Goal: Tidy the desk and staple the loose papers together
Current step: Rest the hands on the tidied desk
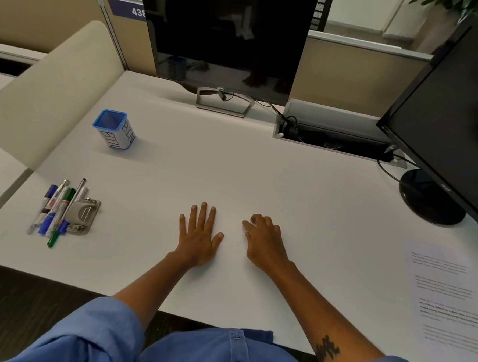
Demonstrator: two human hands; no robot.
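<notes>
My left hand [199, 235] lies flat on the white desk [232, 175], fingers spread, holding nothing. My right hand [263, 238] rests beside it with fingers loosely curled on the desk, nothing in them. Printed papers [449, 297] lie at the desk's right edge, far from both hands. At the left, several pens and markers [55, 210] lie side by side next to a grey metal punch or stapler [83, 216]. A blue-rimmed cup labelled BIN [114, 130] stands upright at the back left.
A dark monitor [227, 37] stands at the back centre, a second black monitor [454, 121] on a round base at the right. A cable tray [333, 136] is sunk into the desk behind. A beige partition [50, 93] borders the left.
</notes>
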